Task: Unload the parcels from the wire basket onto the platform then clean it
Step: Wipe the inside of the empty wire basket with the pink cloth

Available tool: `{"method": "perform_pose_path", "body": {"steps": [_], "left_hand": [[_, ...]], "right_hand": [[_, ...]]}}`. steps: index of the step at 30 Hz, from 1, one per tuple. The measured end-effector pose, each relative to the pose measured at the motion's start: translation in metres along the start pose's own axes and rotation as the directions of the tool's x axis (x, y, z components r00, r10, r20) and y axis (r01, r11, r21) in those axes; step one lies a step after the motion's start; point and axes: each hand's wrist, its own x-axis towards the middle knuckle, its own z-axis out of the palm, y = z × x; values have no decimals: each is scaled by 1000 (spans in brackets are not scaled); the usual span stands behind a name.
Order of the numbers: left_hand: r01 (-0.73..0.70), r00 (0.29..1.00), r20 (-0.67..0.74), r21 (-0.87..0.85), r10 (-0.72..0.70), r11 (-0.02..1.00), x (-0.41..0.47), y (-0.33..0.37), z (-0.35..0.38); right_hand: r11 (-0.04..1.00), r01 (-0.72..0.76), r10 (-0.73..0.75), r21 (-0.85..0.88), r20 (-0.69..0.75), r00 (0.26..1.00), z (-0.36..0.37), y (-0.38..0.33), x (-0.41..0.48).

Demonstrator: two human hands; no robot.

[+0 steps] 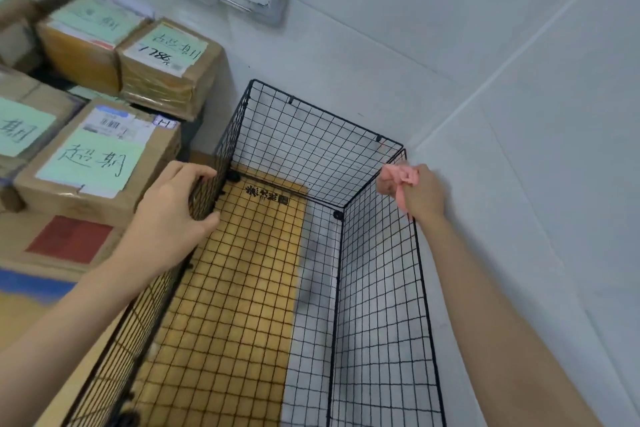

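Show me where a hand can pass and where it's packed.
Free: the inside of the wire basket, between its left and right mesh walls, down to the brown sheet. Crowded: the parcels stacked left of the basket. The left hand grips the left wall; the right hand holds a pink cloth.

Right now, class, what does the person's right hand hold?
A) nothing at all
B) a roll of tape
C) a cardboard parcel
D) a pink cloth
D: the right hand has its fingers curled round a bunched pink cloth at the top edge of the right wall of the wire basket.
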Motion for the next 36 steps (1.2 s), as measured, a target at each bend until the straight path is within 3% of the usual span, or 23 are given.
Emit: {"method": "perform_pose_path", "body": {"steps": [6, 16, 26, 33, 36], "left_hand": [[9, 1000, 0, -74, -9, 997, -2, -1, -1], [21, 1000, 1, -143, -22, 990, -2, -3, -4], [31, 998, 58, -175, -21, 984, -4, -6, -7], [-10, 997, 79, -172, 24, 985, -4, -8, -7], [-29, 997, 74, -111, 38, 993, -4, -9, -7]], "right_hand": [[1000, 1, -1, 13, -2, 1000, -16, 10, -82], [984, -107, 104, 144, 27, 994, -52, 6, -227], [963, -231, 226, 137, 58, 973, -74, 21, -345], [933, -281, 289, 224, -3, 957, -68, 29, -363], [952, -244, 251, 182, -15, 968, -67, 25, -352]]}}
